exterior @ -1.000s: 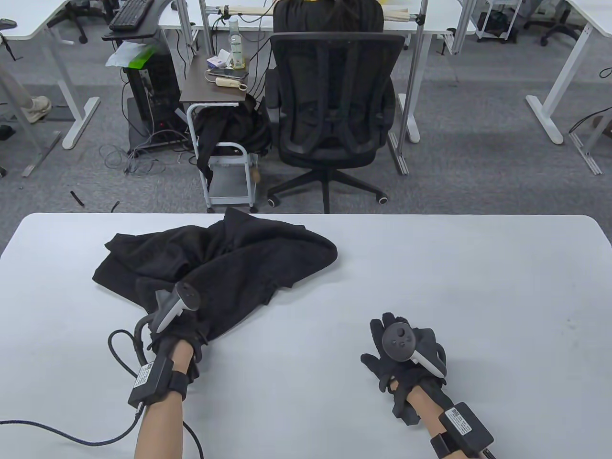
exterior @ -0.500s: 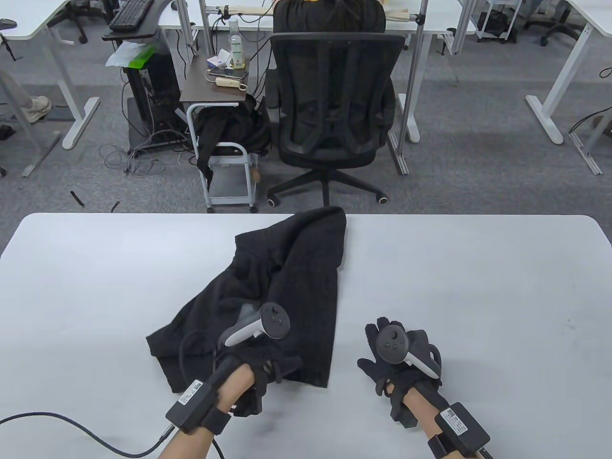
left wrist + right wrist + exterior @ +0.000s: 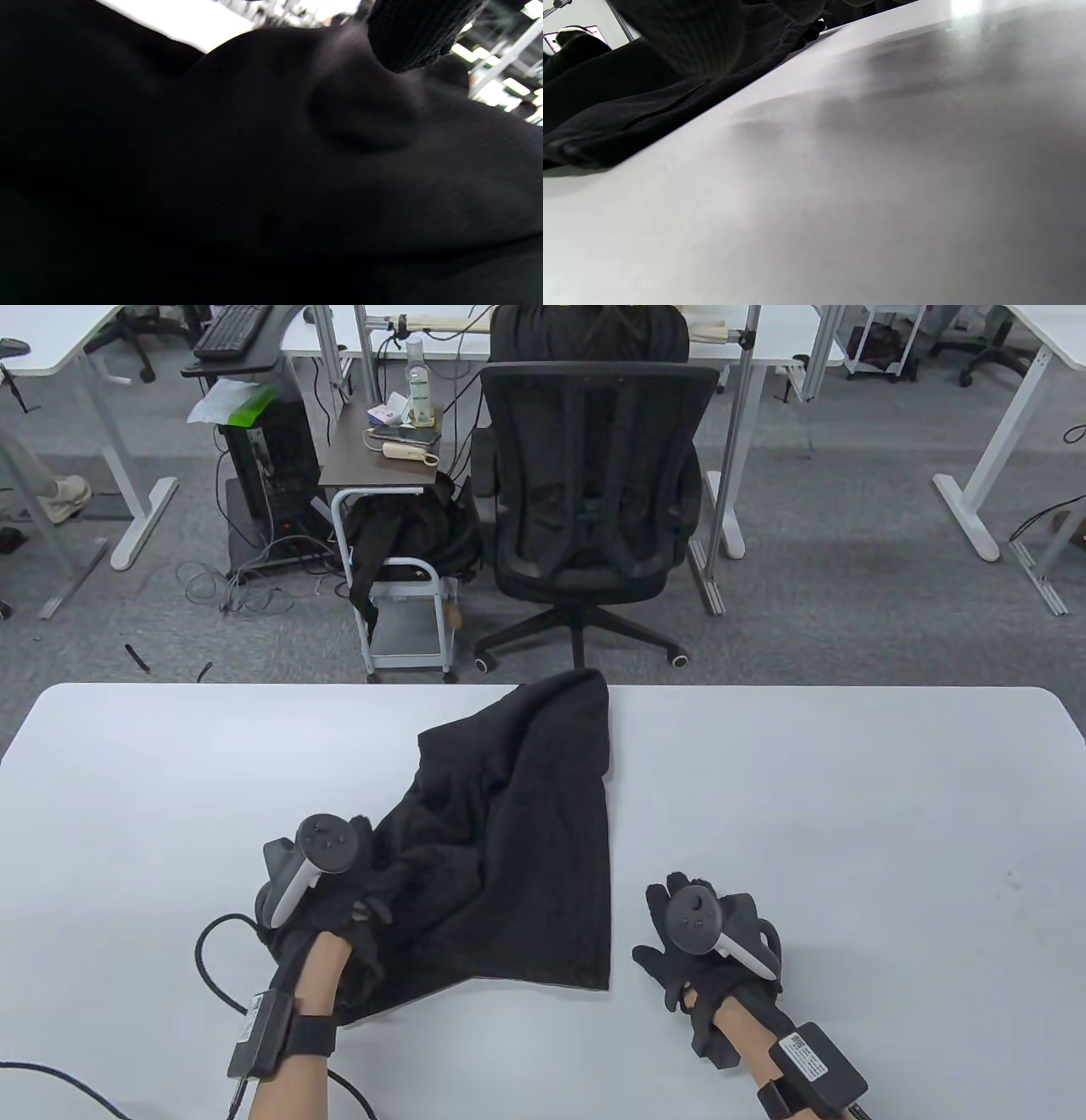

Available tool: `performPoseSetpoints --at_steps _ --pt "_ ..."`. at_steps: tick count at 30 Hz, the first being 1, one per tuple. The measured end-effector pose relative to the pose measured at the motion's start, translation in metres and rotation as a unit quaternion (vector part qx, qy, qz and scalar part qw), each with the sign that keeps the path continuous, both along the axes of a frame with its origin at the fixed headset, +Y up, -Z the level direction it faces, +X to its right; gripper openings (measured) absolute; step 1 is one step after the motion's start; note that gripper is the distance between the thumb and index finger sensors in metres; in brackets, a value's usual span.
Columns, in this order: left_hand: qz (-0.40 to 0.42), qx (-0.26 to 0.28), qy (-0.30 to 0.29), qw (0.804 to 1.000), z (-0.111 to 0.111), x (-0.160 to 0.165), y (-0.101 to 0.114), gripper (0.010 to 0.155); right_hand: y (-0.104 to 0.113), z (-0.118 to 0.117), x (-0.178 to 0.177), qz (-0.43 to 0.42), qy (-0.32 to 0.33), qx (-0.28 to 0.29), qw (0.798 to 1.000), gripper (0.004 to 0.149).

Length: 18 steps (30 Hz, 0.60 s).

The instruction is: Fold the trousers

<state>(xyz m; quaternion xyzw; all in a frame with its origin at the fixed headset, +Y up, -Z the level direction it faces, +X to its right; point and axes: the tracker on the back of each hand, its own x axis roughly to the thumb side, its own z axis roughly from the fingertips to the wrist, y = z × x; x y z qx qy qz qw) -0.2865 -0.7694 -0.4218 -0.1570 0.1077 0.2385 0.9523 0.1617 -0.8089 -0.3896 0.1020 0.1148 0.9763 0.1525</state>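
A: What takes up the most room?

B: The counter [image 3: 848,780], white, across the lower half of the table view. Behind it on the floor stands a black chair [image 3: 594,475].

A: And the trousers?

B: The trousers [image 3: 517,831] lie crumpled on the counter, near its middle. One end reaches the far edge in front of the chair; the other spreads toward the near side, with a fairly straight hem running across close to the hands.

A: Where is the left hand against them?

B: The left hand [image 3: 327,908] is on the near left part of the cloth, its gloved fingers sunk into the black folds. Cloth bunches around the hand, so it looks to be gripping the trousers, though glove and cloth are both black and the fingers are hard to pick out. In the left wrist view dark cloth fills almost everything, with one fingertip [image 3: 411,38] hanging in from the top.

A: The right hand?

B: The right hand [image 3: 704,942] rests flat on the bare counter, fingers spread, holding nothing. It sits just beside the right corner of the hem, not touching it. The right wrist view shows that hem lying on the counter at left.
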Motion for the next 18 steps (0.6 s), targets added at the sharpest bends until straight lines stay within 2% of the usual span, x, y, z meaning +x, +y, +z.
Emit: performPoseSetpoints --at_steps 1,3,5,7,12,15,17,18 --pt "0.004 -0.012 0.001 1.0 -0.002 -0.002 -0.007 0.084 -0.001 0.0 0.0 0.001 0.0 -0.001 1.0 0.08" --pt "0.012 0.007 -0.002 1.0 -0.003 -0.001 -0.013 0.081 -0.002 -0.001 0.0 0.002 -0.001 -0.002 1.0 0.08" --pt "-0.011 0.032 -0.004 0.999 -0.005 0.002 -0.008 0.075 -0.003 -0.001 0.0 0.004 -0.002 -0.003 1.0 0.08" --pt "-0.047 0.081 -0.023 0.995 -0.007 0.007 -0.001 0.067 -0.003 -0.002 0.0 0.007 -0.003 -0.004 1.0 0.08" --pt "-0.044 0.12 -0.046 0.991 -0.005 0.02 0.009 0.044 -0.002 -0.001 -0.002 0.006 -0.001 0.001 1.0 0.079" --pt "-0.002 0.098 -0.07 0.993 -0.003 0.036 0.002 0.043 0.002 0.001 -0.005 -0.001 0.003 0.011 1.0 0.079" --pt "0.011 0.06 -0.095 0.994 -0.002 0.049 -0.002 0.047 0.005 0.002 -0.009 -0.01 0.009 0.019 1.0 0.079" --pt "0.006 0.072 -0.105 0.992 0.0 0.059 -0.001 0.047 0.006 0.004 -0.012 -0.012 0.014 0.019 1.0 0.079"
